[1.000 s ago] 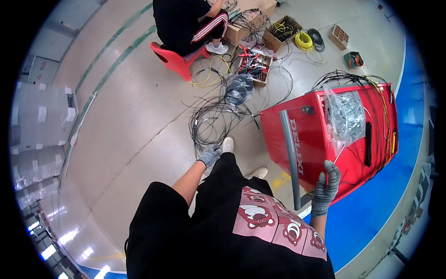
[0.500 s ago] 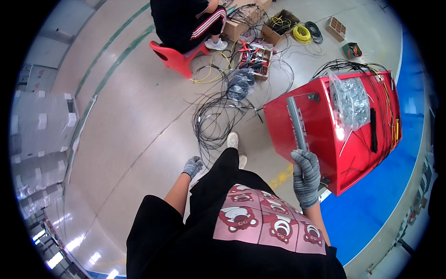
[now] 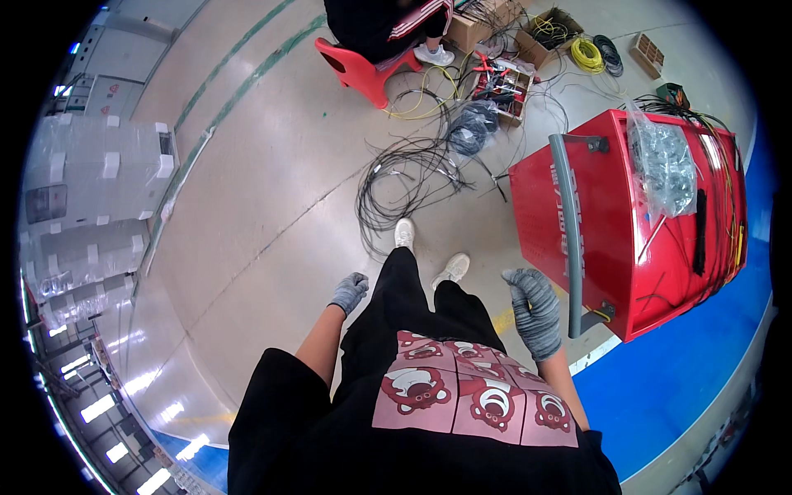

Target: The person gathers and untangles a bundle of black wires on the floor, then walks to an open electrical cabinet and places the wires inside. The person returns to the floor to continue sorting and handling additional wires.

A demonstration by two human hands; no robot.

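Note:
My left hand [image 3: 350, 293], in a grey knit glove, hangs low in front of me with its fingers curled in and nothing showing in them. My right hand [image 3: 535, 313], gloved alike, is beside the grey bar handle [image 3: 564, 223] of a red tool cart [image 3: 610, 223]. A small gap separates that hand from the handle. Its fingers are loosely bent, with nothing held. On the cart's top lie a clear plastic bag [image 3: 667, 169] of small parts, a black bundle [image 3: 700, 231] and several thin black and yellow cables.
Loops of black cable [image 3: 388, 194] lie on the floor just ahead of my shoes. Beyond are a toolbox [image 3: 516, 95], a yellow cable coil [image 3: 586, 55], cardboard boxes and a seated person on a red chair [image 3: 363, 73]. Wrapped white cabinets [image 3: 99, 173] stand at the left.
My right hand has let go of the cart's handle and is now apart from it. My feet have moved apart in a step, and the view has shifted, with the cart now farther right.

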